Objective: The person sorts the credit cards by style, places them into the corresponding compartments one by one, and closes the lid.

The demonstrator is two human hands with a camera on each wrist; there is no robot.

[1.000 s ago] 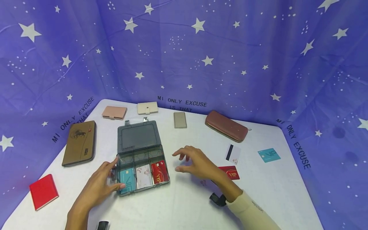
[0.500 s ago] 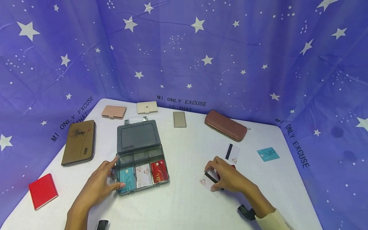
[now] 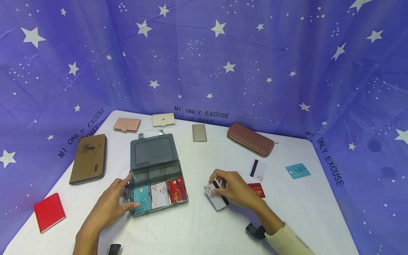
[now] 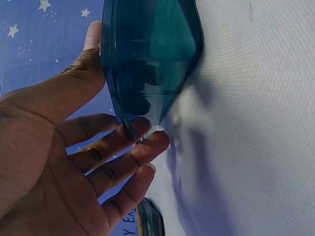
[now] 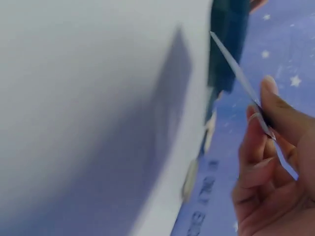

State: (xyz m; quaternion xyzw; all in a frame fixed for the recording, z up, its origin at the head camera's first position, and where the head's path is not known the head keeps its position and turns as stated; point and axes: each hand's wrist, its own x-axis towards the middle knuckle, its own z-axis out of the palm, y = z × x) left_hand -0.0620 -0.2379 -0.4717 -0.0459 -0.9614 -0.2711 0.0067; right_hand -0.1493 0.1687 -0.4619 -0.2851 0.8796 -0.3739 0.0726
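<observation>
The right hand (image 3: 234,187) is pinching a striped white card (image 3: 217,201) above the tabletop (image 3: 197,233), right of the box (image 3: 153,150) the left hand (image 3: 111,200) is gripping, and the card, likely light, stiff and slippery, is inviting an edge hold.

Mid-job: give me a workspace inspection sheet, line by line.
Surface: white-covered table
Job's things: open gray case, teal card, white card and red card side by side inside; loose red card, loose teal card, loose white card at right
Clutter: brown wallet, red notebook, pink wallet, cream wallet, tan item, maroon pouch
Grips: left grip holds the case's left end; right grip pinches a striped card
Cables: nothing seen
Surroundings: purple star-printed curtain
</observation>
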